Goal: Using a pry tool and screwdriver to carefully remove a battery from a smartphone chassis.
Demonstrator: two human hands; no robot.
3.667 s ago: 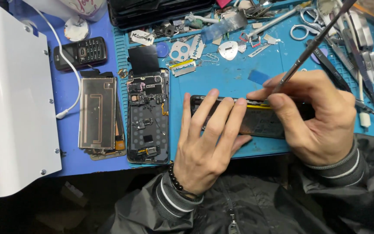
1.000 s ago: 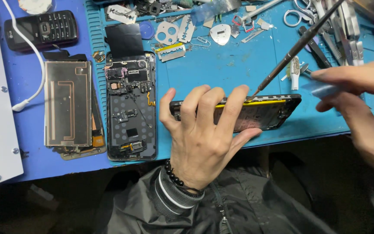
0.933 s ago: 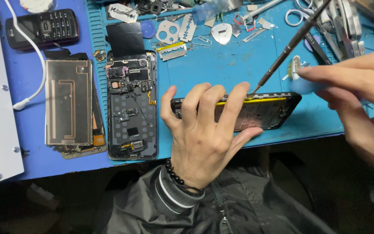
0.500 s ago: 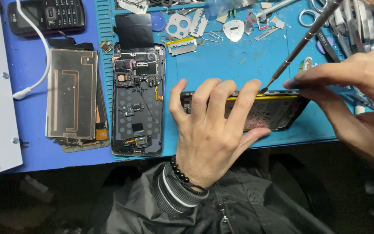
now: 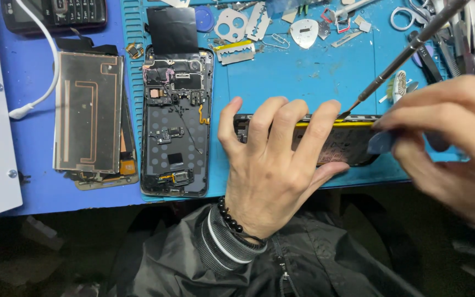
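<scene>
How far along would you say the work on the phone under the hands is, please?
Done: the opened dark phone frame lies stripped beside the copper-coloured coil panel. In hand: the left hand presses down the black phone with the yellow edge strip, while the right hand holds a blue plastic pick and a slim metal tool at that edge. Left: this phone is not yet apart.

Bare teal mat (image 5: 303, 82) lies open just above the left hand (image 5: 273, 170); an opened black phone chassis (image 5: 176, 124) blocks its left, scattered metal tools (image 5: 441, 33) crowd above the right hand (image 5: 452, 143).
</scene>
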